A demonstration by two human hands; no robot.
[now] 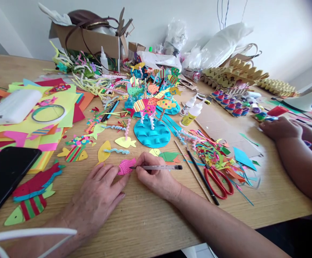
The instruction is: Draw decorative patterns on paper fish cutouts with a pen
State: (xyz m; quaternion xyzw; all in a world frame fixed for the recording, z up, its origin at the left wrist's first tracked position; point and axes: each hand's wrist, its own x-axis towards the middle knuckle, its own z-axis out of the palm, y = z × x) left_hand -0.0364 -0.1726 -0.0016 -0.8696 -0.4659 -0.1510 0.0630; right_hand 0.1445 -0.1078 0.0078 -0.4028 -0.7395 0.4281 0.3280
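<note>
My right hand [156,177] grips a clear pen [162,167] with a black cap end, its tip on a pink paper fish [125,167]. Dark scale marks cover part of the fish. My left hand [99,190] lies on the table with fingers spread, its fingertips at the fish's left and lower edge. Just above are a yellow fish [125,142], an orange-yellow fish shape [104,152] and a striped fish [73,153]. A green fish [169,156] lies above my right hand. Behind them stands a blue base [152,133] with paper fish on curled stems.
Red scissors [219,182], a wooden stick [192,170] and paper scraps lie right. A black phone [8,175] and coloured sheets [72,96] are left. Glue bottles [191,114] stand behind. Another person's hands [282,129] rest at the right. A white cable [29,233] crosses the lower left.
</note>
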